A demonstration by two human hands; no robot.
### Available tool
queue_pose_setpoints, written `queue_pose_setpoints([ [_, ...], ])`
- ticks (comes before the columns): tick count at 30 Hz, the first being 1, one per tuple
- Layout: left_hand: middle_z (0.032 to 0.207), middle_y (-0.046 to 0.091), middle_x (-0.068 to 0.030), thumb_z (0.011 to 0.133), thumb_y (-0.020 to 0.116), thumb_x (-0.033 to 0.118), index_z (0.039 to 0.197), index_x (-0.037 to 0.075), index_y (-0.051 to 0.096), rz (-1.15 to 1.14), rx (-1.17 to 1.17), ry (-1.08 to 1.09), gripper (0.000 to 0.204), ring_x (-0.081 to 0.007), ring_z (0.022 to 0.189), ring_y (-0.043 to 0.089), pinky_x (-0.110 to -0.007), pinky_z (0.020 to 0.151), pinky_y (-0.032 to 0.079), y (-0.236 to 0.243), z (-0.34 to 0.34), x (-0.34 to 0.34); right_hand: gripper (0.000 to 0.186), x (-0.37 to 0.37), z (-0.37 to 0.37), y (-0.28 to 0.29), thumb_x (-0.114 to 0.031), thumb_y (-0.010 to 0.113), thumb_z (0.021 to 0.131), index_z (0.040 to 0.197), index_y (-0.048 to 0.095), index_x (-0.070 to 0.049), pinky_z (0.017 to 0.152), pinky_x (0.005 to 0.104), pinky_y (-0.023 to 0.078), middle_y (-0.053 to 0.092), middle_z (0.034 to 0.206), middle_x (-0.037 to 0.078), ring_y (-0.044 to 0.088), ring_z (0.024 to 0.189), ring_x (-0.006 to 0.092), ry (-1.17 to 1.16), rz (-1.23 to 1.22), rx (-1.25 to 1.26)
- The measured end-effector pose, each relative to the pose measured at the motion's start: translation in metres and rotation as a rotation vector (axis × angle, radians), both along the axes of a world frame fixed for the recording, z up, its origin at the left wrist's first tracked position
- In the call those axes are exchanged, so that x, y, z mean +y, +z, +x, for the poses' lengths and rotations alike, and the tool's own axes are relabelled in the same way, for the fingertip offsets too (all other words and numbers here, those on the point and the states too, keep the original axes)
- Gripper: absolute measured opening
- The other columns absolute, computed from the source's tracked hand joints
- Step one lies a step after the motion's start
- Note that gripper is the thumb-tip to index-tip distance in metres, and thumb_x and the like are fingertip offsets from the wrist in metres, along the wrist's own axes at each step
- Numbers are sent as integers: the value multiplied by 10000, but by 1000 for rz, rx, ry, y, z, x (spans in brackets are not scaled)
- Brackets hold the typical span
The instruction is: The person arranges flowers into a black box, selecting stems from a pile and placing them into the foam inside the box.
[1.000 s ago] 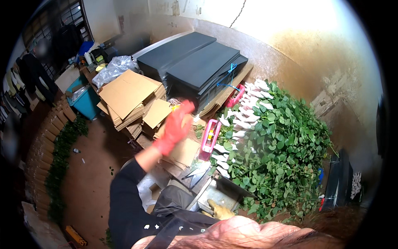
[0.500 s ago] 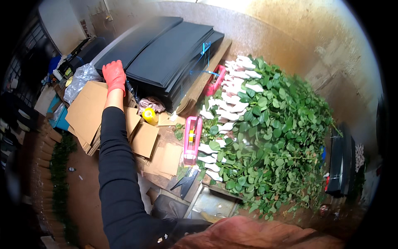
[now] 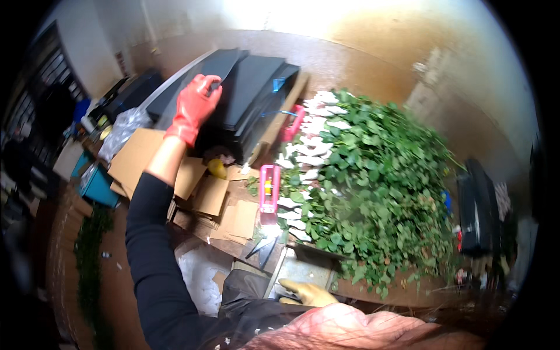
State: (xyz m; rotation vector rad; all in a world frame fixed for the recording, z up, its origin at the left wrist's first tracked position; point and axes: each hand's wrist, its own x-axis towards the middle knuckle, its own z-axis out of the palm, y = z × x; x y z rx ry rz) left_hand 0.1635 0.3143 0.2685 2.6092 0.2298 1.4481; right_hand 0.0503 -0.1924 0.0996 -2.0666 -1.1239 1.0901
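Note:
My left hand point(image 3: 197, 109), in a red rubber glove, is closed with bent fingers at the near edge of a stack of large black sheets point(image 3: 256, 87). It pinches the corner of a top black sheet point(image 3: 226, 69), which looks lifted and curved. Low in the middle, my right hand point(image 3: 307, 293) wears a pale yellow glove. Its fingers point left, parted and holding nothing that shows, over a light grey tray-like surface point(image 3: 300, 267). Part of this hand is hidden below.
Brown cardboard pieces point(image 3: 210, 195) lie under my left arm. A pink tape dispenser point(image 3: 269, 192), scissors point(image 3: 266, 248) and a yellow roll point(image 3: 217, 168) are on the table. Right of them lies a big heap of leafy green stems point(image 3: 379, 192) with white-wrapped ends point(image 3: 315, 149).
My left hand has moved right and a little up, with the sheet corner now raised. My right hand has come into view at the bottom. The whole view has shifted slightly.

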Motion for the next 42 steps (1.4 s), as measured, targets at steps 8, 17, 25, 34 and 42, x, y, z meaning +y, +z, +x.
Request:
queue_pose_setpoints([
  [8, 798, 479, -28, 851, 775, -18, 1061, 62, 442, -340, -258, -565, 401, -161, 665, 490, -307, 594, 430, -53, -89, -312, 983, -7, 19, 69, -246, 853, 860, 1632, 284, -29, 1202, 464, 410, 449, 1600, 235, 479, 1443, 414, -444, 909, -823],
  [17, 1525, 423, -163, 756, 969, 301, 1514, 119, 397, 53, -338, -519, 967, -440, 1407, 436, -681, 1170, 335, -122, -138, -356, 385, -120, 24, 91, -196, 562, 1020, 1332, 657, 10, 1165, 534, 441, 688, 1353, 217, 641, 1283, 402, -512, 904, -905],
  [25, 1464, 616, -181, 904, 816, 333, 1411, 117, 665, 125, 417, -557, 571, -402, 1383, 547, -463, 1158, 436, -66, -120, -215, 477, -186, -1, 214, -275, 726, 936, 1340, 663, -29, 1039, 453, 539, 708, 1299, 151, 693, 1175, 312, -701, 565, -1493],
  [34, 820, 761, -213, 1090, 542, 452, 1103, -17, 728, -1555, 1037, -938, 504, -237, 656, 744, -254, 534, 519, -49, -126, -309, 402, -145, 36, 301, -101, 848, 761, 1154, 763, -109, 863, 384, 600, 792, 1044, 91, 760, 960, 276, -287, 432, -1679],
  [42, 723, 750, -155, 1121, 413, 541, 890, -41, 735, -1931, 1693, -1053, 704, -178, 504, 668, -232, 444, 484, -128, -194, -320, 108, -63, 59, 249, -207, 717, 871, 903, 696, -105, 663, 432, 564, 691, 767, 115, 699, 722, 346, 205, 199, -1031],
])
